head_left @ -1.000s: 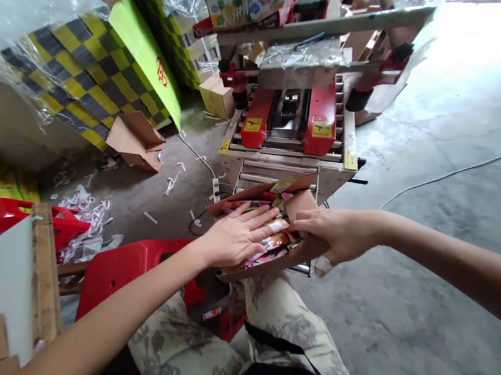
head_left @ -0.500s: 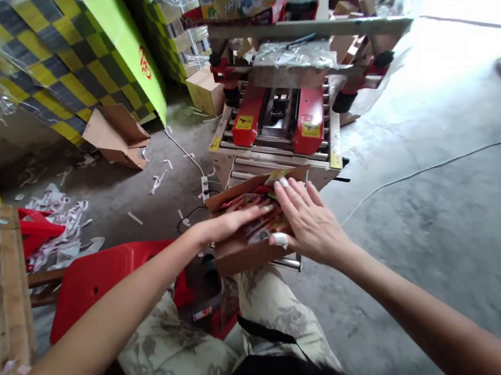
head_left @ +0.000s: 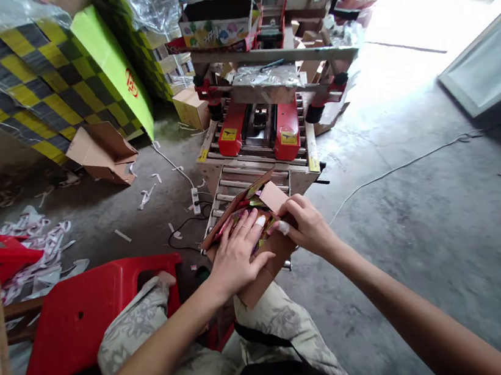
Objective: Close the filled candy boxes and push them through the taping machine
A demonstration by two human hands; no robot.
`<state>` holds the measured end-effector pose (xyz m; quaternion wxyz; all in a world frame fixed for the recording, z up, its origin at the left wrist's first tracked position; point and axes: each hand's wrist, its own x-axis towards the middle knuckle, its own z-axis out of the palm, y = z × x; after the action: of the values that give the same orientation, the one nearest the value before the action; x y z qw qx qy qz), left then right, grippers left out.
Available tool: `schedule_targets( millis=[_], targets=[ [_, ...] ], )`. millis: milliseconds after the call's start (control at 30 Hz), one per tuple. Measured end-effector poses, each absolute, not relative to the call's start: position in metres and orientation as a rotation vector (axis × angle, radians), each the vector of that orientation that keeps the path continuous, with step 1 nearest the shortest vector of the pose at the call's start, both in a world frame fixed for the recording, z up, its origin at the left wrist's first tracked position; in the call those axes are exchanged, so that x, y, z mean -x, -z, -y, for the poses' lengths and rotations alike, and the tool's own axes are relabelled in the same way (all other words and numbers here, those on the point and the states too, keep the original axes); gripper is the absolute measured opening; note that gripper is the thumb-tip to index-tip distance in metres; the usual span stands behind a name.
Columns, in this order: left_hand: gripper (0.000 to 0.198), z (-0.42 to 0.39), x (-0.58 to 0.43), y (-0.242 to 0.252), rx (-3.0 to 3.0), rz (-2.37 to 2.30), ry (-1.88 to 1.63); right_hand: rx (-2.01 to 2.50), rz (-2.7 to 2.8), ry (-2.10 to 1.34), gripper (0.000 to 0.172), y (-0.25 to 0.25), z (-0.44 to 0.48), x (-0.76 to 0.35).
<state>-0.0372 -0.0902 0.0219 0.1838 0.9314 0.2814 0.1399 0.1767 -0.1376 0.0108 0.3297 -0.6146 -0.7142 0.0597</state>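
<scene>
An open brown cardboard box (head_left: 274,257) rests on my knee, filled with colourful snack packets (head_left: 240,218). My left hand (head_left: 236,256) lies flat on the packets with its fingers stretched out, pressing them down. My right hand (head_left: 304,225) is at the box's right side, its fingers curled round a small side flap (head_left: 274,195). A fingertip of each hand is wrapped in white tape. The far long flap stands up at the back left of the box.
A carton-sealing machine (head_left: 256,131) with red guides and rollers stands just beyond the box. A red plastic stool (head_left: 86,307) is at my left. Checkered wrapped cartons (head_left: 29,87), a loose carton (head_left: 100,150), paper scraps and a power cable (head_left: 404,162) lie on the concrete floor.
My right hand went from lying over the packets to gripping the right side flap. The box has turned and tilted. My left hand stays flat on the packets. The camera has lifted.
</scene>
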Motion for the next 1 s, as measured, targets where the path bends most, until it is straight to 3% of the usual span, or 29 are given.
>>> schedule_targets(
  millis=[133, 300, 433, 600, 800, 1000],
  targets=[
    [0.046, 0.085, 0.03, -0.037, -2.733, -0.623, -0.592, 1.555, 1.755, -0.046, 0.022, 0.006, 0.122, -0.168],
    [0.05, 0.045, 0.026, -0.03, -2.629, -0.272, -0.153, 1.49, 1.748, -0.04, 0.016, 0.009, 0.118, -0.166],
    [0.044, 0.042, 0.032, -0.01, -2.664, -0.283, -0.092, 1.367, 1.634, -0.017, 0.018, 0.007, 0.124, -0.17],
    [0.036, 0.045, 0.032, 0.001, -2.682, -0.27, -0.153, 1.729, 1.742, -0.007, 0.026, 0.003, 0.112, -0.163],
    [0.032, 0.021, 0.027, 0.006, -2.231, -0.379, -0.215, 2.069, 2.027, 0.102, 0.01, 0.001, 0.092, -0.151],
    [0.029, 0.046, 0.037, -0.036, -2.208, -0.369, -0.484, 2.138, 1.992, 0.224, 0.017, -0.002, 0.097, -0.144]
  ],
)
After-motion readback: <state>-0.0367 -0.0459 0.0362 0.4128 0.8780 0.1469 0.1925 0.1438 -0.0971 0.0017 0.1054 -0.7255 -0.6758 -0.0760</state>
